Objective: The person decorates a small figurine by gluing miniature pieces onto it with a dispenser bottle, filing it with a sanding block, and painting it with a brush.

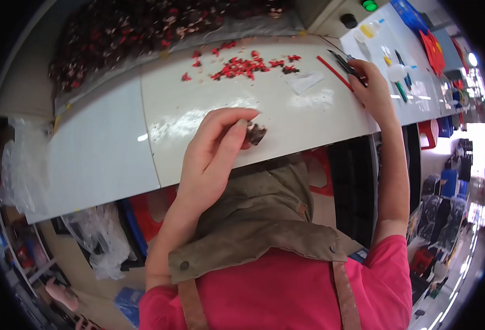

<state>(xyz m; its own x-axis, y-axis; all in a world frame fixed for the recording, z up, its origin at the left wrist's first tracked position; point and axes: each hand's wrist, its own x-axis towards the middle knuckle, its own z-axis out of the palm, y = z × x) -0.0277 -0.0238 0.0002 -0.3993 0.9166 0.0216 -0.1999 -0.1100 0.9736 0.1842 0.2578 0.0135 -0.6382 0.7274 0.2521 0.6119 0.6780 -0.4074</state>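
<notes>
The small dark piece sits above the near part of the white worktop, its right end sticking out past the fingertips of the left hand. Thumb and forefinger are clamped on its left end in a pinch, which looks a sound hold, since the outer end is left bare; a light, steady squeeze should keep so small a thing from turning. To the right, the right hand is at a slender black tool with its fingers curled about it; I cannot tell whether they are tight on it or only touching. A grip well back from the tip would likely give the best control, and care is needed with the red stick lying just to its left, easily caught up too. Farther off, a white slip lies right of the scattered red bits, best kept apart from the held piece. At the far left is a heap of dark and red pieces.
</notes>
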